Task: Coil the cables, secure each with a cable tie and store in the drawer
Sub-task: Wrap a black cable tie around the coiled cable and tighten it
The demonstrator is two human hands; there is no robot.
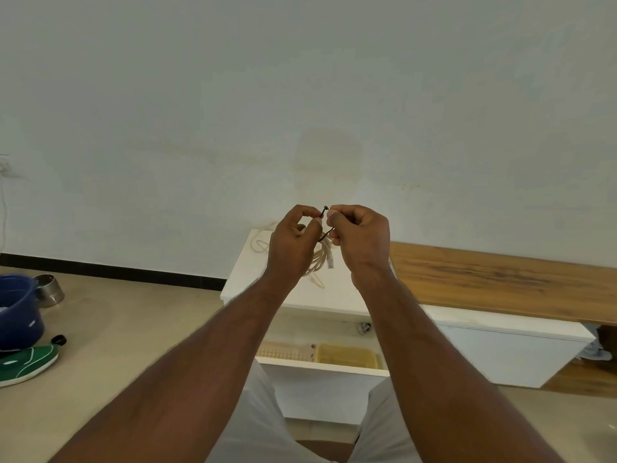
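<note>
A coiled cream cable (321, 259) with a clear plug hangs between my two raised hands, above a white cabinet top (247, 275). A thin black cable tie (325, 209) loops around the coil. My left hand (293, 242) pinches one end of the tie and my right hand (359, 237) pinches the other end, fingertips almost touching. More loose cream cable (258, 243) lies on the cabinet top behind my left hand. Below, the drawer (320, 365) stands open with a cream basket (285, 350) and a yellow basket (347, 355) inside.
A wooden bench top (500, 279) runs to the right along the wall. On the floor at left sit a blue bucket (18, 309), a steel bowl (50, 289) and a green shoe (28, 364). My knees in light trousers (253, 426) are at the bottom.
</note>
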